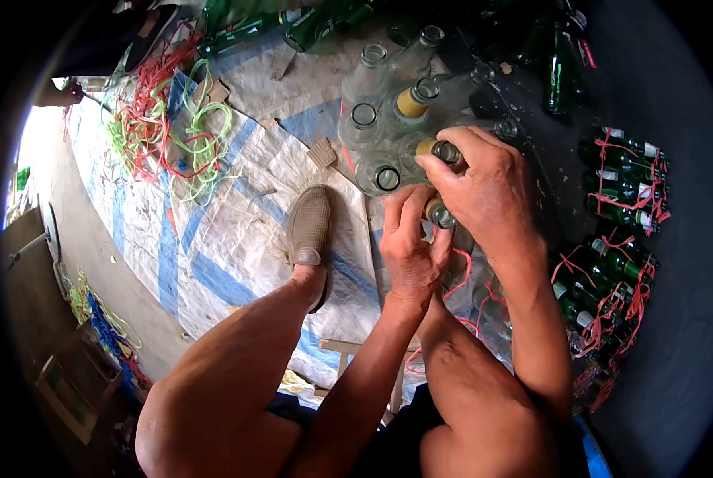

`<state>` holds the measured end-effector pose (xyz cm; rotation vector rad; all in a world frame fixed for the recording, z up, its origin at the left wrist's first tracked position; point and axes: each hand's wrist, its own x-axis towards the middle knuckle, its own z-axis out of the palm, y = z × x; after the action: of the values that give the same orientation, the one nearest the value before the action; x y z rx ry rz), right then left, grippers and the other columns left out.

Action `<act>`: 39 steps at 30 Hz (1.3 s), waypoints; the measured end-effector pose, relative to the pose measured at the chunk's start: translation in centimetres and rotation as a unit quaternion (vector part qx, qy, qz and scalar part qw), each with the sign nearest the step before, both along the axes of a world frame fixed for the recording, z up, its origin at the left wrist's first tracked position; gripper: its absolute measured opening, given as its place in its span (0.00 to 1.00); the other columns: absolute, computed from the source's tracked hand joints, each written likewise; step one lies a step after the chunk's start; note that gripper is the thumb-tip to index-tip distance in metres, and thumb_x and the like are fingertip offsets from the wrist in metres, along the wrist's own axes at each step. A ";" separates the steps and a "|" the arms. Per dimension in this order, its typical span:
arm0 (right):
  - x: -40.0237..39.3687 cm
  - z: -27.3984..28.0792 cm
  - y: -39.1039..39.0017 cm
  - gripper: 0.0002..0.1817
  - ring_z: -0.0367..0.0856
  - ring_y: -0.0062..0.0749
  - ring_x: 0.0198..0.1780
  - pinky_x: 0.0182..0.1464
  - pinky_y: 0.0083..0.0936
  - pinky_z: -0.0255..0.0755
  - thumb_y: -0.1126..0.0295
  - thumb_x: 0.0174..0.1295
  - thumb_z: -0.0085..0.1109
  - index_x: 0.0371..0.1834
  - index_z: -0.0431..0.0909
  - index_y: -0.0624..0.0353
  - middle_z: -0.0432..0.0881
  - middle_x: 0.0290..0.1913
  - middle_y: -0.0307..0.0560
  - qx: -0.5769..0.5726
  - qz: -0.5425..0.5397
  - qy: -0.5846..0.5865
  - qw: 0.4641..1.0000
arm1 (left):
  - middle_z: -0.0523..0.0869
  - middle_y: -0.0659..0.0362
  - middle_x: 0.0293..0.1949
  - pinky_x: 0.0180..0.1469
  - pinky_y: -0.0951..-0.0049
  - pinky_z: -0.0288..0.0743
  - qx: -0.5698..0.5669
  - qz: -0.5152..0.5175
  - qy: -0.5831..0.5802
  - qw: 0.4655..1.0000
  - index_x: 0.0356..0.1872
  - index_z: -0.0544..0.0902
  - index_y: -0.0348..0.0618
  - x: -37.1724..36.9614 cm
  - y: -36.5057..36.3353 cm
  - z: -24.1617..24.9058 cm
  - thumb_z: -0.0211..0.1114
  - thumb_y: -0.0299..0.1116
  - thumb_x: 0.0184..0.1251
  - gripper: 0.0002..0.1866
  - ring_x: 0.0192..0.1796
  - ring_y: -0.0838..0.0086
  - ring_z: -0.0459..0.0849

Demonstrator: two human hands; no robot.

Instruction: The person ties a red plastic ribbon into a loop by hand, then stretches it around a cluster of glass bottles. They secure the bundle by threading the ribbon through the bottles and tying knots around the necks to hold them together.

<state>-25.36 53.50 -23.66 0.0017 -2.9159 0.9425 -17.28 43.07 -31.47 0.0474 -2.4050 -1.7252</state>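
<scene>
Clear glass bottles stand upright in a cluster at the upper centre, among them one with an open mouth (pixel 364 116) and one with a yellow neck label (pixel 412 102). My right hand (pixel 488 179) is closed round the neck of a yellow-labelled bottle (pixel 437 150) on the cluster's near side. Just below it, my left hand (pixel 412 247) has its fingers round the neck of another yellow-labelled bottle (pixel 438 212). Beside my left hand stands a clear bottle (pixel 386 178). Pink-red string (pixel 466 271) runs on the floor near both hands.
Green bottles (pixel 631 187) tied with pink string lie at the right; more green bottles (pixel 559 72) are at the top. Red and green string (pixel 165 127) is heaped at the upper left on a white and blue sheet (pixel 229 231). Another person's hand (pixel 58 94) shows far left.
</scene>
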 end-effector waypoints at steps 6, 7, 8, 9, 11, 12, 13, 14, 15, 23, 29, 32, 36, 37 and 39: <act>0.2 -0.4 0.5 0.15 0.87 0.56 0.41 0.41 0.46 0.81 0.62 0.58 0.76 0.38 0.84 0.60 0.87 0.39 0.53 0.006 0.016 0.015 1.000 | 0.82 0.51 0.47 0.37 0.67 0.76 -0.039 -0.014 0.020 0.999 0.54 0.83 0.36 -0.1 -0.3 1.0 0.69 0.21 0.57 0.20 0.37 0.65 0.79; 0.3 -0.3 0.4 0.15 0.88 0.57 0.42 0.42 0.46 0.81 0.62 0.58 0.76 0.38 0.84 0.60 0.87 0.39 0.53 0.005 0.012 0.016 1.000 | 0.82 0.50 0.49 0.44 0.64 0.77 -0.030 -0.024 0.001 0.999 0.54 0.83 0.37 -0.1 -0.4 1.4 0.69 0.21 0.57 0.21 0.43 0.60 0.81; 0.4 -0.2 0.4 0.15 0.88 0.57 0.42 0.42 0.46 0.81 0.61 0.58 0.76 0.39 0.84 0.60 0.87 0.39 0.53 0.004 0.008 0.016 1.000 | 0.83 0.48 0.51 0.50 0.61 0.79 -0.021 -0.033 -0.019 0.999 0.55 0.82 0.38 0.0 -0.6 1.7 0.69 0.21 0.56 0.22 0.48 0.55 0.83; 0.5 -0.2 0.4 0.15 0.88 0.57 0.43 0.42 0.46 0.81 0.61 0.58 0.76 0.39 0.84 0.60 0.87 0.40 0.54 0.002 0.004 0.016 1.000 | 0.83 0.47 0.53 0.57 0.58 0.80 -0.012 -0.043 -0.040 0.998 0.56 0.82 0.38 0.1 -0.7 1.9 0.69 0.22 0.56 0.22 0.54 0.49 0.84; 0.7 -0.4 0.5 0.16 0.88 0.59 0.44 0.44 0.49 0.81 0.60 0.60 0.75 0.39 0.83 0.61 0.88 0.42 0.55 0.008 0.010 0.017 1.000 | 0.83 0.47 0.53 0.55 0.59 0.80 -0.025 -0.055 -0.036 0.998 0.56 0.82 0.40 0.1 -0.9 2.3 0.69 0.22 0.59 0.22 0.53 0.50 0.85; 0.7 -0.1 0.5 0.16 0.87 0.59 0.45 0.44 0.50 0.81 0.60 0.60 0.75 0.39 0.83 0.61 0.88 0.42 0.56 0.019 0.012 0.007 1.000 | 0.83 0.47 0.53 0.53 0.59 0.80 -0.031 -0.059 -0.038 0.997 0.56 0.82 0.40 0.2 -0.9 2.5 0.69 0.22 0.59 0.21 0.51 0.52 0.85; 0.8 0.2 0.5 0.16 0.87 0.60 0.46 0.44 0.51 0.81 0.60 0.60 0.75 0.39 0.83 0.61 0.88 0.43 0.56 0.029 0.014 -0.002 0.999 | 0.83 0.48 0.52 0.51 0.59 0.80 -0.037 -0.063 -0.039 0.997 0.56 0.82 0.40 0.2 -0.9 2.7 0.70 0.22 0.60 0.21 0.49 0.53 0.85; 0.9 0.4 0.6 0.15 0.87 0.62 0.47 0.46 0.52 0.81 0.60 0.62 0.73 0.38 0.82 0.62 0.87 0.45 0.57 0.023 0.022 0.004 0.999 | 0.83 0.48 0.51 0.49 0.60 0.80 -0.034 -0.068 -0.037 0.996 0.56 0.82 0.40 0.2 -1.0 2.8 0.70 0.22 0.60 0.21 0.46 0.55 0.85; 1.3 0.8 0.8 0.15 0.87 0.62 0.48 0.46 0.52 0.81 0.60 0.63 0.73 0.38 0.82 0.61 0.87 0.45 0.58 0.032 0.019 0.011 0.999 | 0.83 0.48 0.51 0.47 0.61 0.80 -0.030 -0.074 -0.038 0.996 0.56 0.83 0.40 0.3 -1.1 2.8 0.71 0.22 0.60 0.21 0.43 0.56 0.84; 8.1 3.2 4.5 0.05 0.88 0.51 0.36 0.38 0.37 0.80 0.73 0.70 0.62 0.41 0.85 0.62 0.87 0.35 0.54 -0.157 -0.111 0.199 0.961 | 0.82 0.50 0.48 0.40 0.65 0.81 -0.068 -0.091 0.015 0.993 0.56 0.84 0.40 0.2 -1.5 2.3 0.75 0.28 0.66 0.19 0.35 0.63 0.87; 16.8 -10.1 4.9 0.14 0.91 0.36 0.43 0.45 0.31 0.82 0.68 0.68 0.67 0.52 0.84 0.64 0.90 0.38 0.56 -0.311 -0.182 -0.054 0.931 | 0.82 0.51 0.49 0.41 0.68 0.82 -0.067 -0.102 0.001 0.993 0.58 0.84 0.41 0.4 -1.3 2.2 0.75 0.26 0.65 0.19 0.38 0.66 0.89; 17.9 -15.3 3.6 0.30 0.86 0.45 0.60 0.59 0.35 0.80 0.65 0.65 0.69 0.68 0.74 0.65 0.85 0.61 0.63 -0.408 -0.190 -0.149 0.880 | 0.82 0.51 0.49 0.41 0.68 0.82 -0.074 -0.102 -0.001 0.992 0.58 0.84 0.41 0.3 -1.3 2.2 0.75 0.27 0.65 0.20 0.38 0.66 0.89; 17.1 -18.5 1.6 0.34 0.87 0.47 0.56 0.57 0.39 0.80 0.59 0.61 0.72 0.65 0.73 0.69 0.87 0.55 0.63 -0.279 -0.144 -0.126 0.941 | 0.83 0.50 0.49 0.41 0.68 0.83 -0.069 -0.102 0.007 0.992 0.58 0.84 0.41 0.2 -1.2 1.8 0.75 0.28 0.66 0.20 0.38 0.65 0.89; 16.9 -17.9 1.6 0.32 0.87 0.47 0.54 0.56 0.40 0.80 0.59 0.62 0.71 0.62 0.74 0.68 0.88 0.52 0.62 -0.286 -0.133 -0.165 0.934 | 0.83 0.50 0.49 0.41 0.68 0.83 -0.064 -0.102 0.006 0.993 0.58 0.83 0.41 0.2 -1.3 1.8 0.75 0.29 0.66 0.20 0.38 0.64 0.89; 16.6 -17.7 1.7 0.27 0.88 0.46 0.50 0.52 0.42 0.79 0.59 0.62 0.70 0.56 0.77 0.68 0.89 0.45 0.60 -0.301 -0.109 -0.245 0.915 | 0.83 0.49 0.49 0.41 0.67 0.83 -0.080 -0.100 -0.013 0.992 0.59 0.83 0.40 0.3 -1.3 1.9 0.75 0.29 0.66 0.21 0.39 0.64 0.90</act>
<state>-8.79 55.19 -41.37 -0.6689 -2.7706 1.9822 -17.03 41.75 -29.59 -0.2009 -2.6367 -1.6095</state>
